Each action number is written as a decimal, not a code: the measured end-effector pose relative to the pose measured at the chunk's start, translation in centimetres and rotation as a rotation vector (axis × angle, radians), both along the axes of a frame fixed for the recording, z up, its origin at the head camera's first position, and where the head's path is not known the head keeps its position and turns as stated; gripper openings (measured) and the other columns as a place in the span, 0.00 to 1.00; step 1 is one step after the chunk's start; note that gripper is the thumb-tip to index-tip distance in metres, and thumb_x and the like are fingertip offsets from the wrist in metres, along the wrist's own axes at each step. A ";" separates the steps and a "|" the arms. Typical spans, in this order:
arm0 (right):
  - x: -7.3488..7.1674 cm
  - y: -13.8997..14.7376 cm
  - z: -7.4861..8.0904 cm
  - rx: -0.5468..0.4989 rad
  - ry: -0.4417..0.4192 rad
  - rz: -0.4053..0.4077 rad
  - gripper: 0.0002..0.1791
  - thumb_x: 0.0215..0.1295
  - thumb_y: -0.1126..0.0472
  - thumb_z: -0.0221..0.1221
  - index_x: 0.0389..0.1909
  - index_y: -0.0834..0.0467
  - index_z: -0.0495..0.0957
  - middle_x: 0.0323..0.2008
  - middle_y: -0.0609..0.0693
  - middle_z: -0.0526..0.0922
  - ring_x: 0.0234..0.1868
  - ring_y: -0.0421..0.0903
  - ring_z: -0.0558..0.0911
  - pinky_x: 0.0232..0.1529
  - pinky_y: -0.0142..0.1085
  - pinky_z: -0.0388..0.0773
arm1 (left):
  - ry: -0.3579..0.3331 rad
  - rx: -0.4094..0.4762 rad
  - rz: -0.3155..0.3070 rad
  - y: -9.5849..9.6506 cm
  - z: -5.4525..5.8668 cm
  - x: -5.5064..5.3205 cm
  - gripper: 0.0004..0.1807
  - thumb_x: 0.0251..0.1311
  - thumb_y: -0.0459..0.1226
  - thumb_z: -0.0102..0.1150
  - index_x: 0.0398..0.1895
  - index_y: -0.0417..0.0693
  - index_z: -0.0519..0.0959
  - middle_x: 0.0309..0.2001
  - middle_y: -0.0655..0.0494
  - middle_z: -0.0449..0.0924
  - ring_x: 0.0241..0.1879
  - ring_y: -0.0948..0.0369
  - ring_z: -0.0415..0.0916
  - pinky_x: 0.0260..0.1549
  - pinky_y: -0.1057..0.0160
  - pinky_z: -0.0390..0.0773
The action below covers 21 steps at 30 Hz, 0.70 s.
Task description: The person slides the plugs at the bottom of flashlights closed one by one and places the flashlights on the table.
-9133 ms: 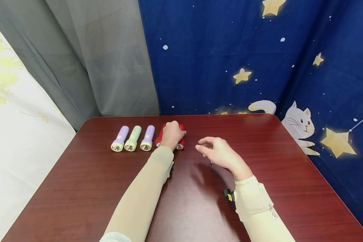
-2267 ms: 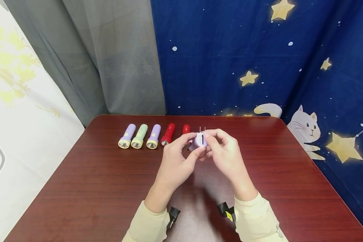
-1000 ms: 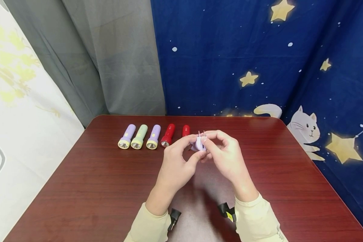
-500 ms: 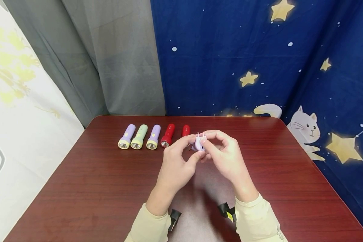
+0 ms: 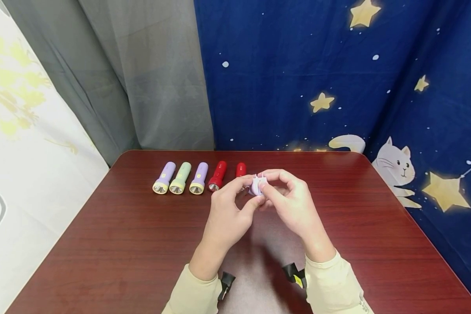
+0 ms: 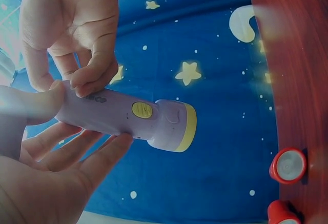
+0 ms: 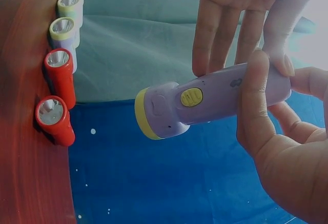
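Observation:
A lilac flashlight [image 5: 254, 188] with a yellow rim is held above the table between both hands, its tail end toward me. Two thin metal plug prongs [image 5: 262, 174] stick up from that tail. My left hand [image 5: 228, 213] pinches the body, thumb at the tail end and fingers along the side. My right hand [image 5: 297, 207] holds it from the other side, with its thumb pressed on the tail face. The yellow button [image 6: 142, 109] shows in the left wrist view. In the right wrist view the flashlight's yellow-rimmed head [image 7: 154, 112] points left, apart from the fingers.
Along the back of the table [image 5: 141, 244] lie a purple flashlight [image 5: 165, 176], a green flashlight [image 5: 181, 176], another purple flashlight [image 5: 199, 176], a red flashlight [image 5: 218, 174] and a second red flashlight [image 5: 241, 169], partly hidden by my left hand. Curtains [image 5: 267, 87] hang behind.
Earlier, my left hand was at the red flashlights and the right hovered apart. Both have since come together on the lilac flashlight. Lately its prongs show shorter, and the right thumb covers the tail's dark slot.

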State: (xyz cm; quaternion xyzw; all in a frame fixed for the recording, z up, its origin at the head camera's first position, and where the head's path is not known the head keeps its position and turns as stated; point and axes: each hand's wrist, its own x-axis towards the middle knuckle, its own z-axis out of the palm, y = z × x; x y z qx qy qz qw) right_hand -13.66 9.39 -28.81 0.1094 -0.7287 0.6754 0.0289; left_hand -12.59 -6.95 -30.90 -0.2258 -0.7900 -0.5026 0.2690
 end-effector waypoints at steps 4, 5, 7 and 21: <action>0.0 0.0 0.0 0.007 0.012 0.004 0.13 0.72 0.70 0.62 0.54 0.72 0.81 0.59 0.65 0.83 0.33 0.36 0.89 0.36 0.34 0.90 | -0.006 0.006 -0.005 -0.1 0.1 0.1 0.18 0.58 0.29 0.77 0.52 0.39 0.86 0.53 0.46 0.90 0.53 0.55 0.89 0.57 0.58 0.87; 0.0 0.0 0.0 0.008 0.015 0.005 0.13 0.72 0.71 0.62 0.54 0.72 0.80 0.59 0.65 0.83 0.33 0.36 0.88 0.36 0.34 0.89 | -0.007 0.010 -0.009 -0.1 0.1 0.1 0.18 0.58 0.28 0.76 0.52 0.39 0.86 0.53 0.46 0.90 0.53 0.55 0.89 0.57 0.57 0.87; 0.0 0.0 0.0 0.012 0.021 0.011 0.13 0.71 0.72 0.62 0.54 0.72 0.80 0.59 0.66 0.82 0.33 0.36 0.88 0.36 0.34 0.89 | -0.012 0.016 -0.014 -0.1 0.1 0.1 0.18 0.57 0.28 0.76 0.52 0.39 0.86 0.53 0.45 0.90 0.53 0.54 0.89 0.56 0.56 0.88; 0.1 0.1 -0.2 0.021 0.043 0.039 0.14 0.71 0.72 0.62 0.55 0.71 0.80 0.60 0.65 0.82 0.33 0.37 0.88 0.36 0.34 0.89 | -0.041 0.032 -0.018 -0.1 0.1 0.1 0.18 0.57 0.27 0.76 0.52 0.38 0.85 0.53 0.44 0.90 0.53 0.53 0.89 0.55 0.52 0.88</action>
